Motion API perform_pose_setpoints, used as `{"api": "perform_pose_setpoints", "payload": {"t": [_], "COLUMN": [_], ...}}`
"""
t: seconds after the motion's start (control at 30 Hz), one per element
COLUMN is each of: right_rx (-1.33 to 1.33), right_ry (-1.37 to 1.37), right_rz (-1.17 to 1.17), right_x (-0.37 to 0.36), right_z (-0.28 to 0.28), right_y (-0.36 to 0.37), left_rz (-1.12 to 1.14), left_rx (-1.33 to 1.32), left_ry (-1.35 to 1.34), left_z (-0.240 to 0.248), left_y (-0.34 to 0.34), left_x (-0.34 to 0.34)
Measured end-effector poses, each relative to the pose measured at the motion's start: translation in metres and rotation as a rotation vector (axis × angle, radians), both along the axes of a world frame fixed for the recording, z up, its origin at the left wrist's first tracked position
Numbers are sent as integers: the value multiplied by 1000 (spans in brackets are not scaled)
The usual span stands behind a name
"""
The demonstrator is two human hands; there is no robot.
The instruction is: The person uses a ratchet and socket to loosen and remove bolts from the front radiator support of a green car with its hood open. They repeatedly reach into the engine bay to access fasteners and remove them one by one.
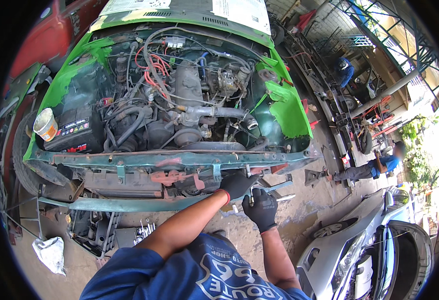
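At the right front of a green car's engine bay, both my hands wear black gloves. My right hand (261, 207) is closed on the lower part of a slim silver tool, which looks like a ratchet wrench (251, 192). Just above and to the left, my left hand (237, 185) bends its fingers about the tool's upper part, against the green front crossmember (189, 159). A red band circles the left wrist. The tool's upper end shows at the crossmember's lower edge; what it meets there is too small to tell.
The open bay holds an engine (188, 82), loose hoses and a black battery (77, 127) with a white tub (45, 125) on it. A detached green bar (129, 204) crosses in front. A silver car (359, 245) stands at lower right. Two people are farther off at right.
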State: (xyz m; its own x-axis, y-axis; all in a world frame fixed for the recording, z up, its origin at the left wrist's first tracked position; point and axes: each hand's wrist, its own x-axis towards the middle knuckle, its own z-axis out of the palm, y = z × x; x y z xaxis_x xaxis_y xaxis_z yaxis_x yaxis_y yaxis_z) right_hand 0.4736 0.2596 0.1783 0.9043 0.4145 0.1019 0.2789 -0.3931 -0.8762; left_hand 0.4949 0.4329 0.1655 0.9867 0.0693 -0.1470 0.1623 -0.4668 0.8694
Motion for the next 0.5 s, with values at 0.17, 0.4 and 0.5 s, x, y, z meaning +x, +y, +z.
{"api": "perform_pose_setpoints", "payload": {"t": [0.17,0.4,0.5], "right_rx": [909,-268,-486], "right_ry": [871,-126,-482], "right_rz": [76,-88,-21], "right_x": [-3,-11,-7], "right_z": [-4,10,18], "right_y": [6,15,12], "left_rz": [-123,-59,0], "left_rx": [-79,-51,-85], "left_ry": [-192,108,51], "left_z": [-16,0,7], "left_y": [-1,7,4], "left_x": [5,2,-4]}}
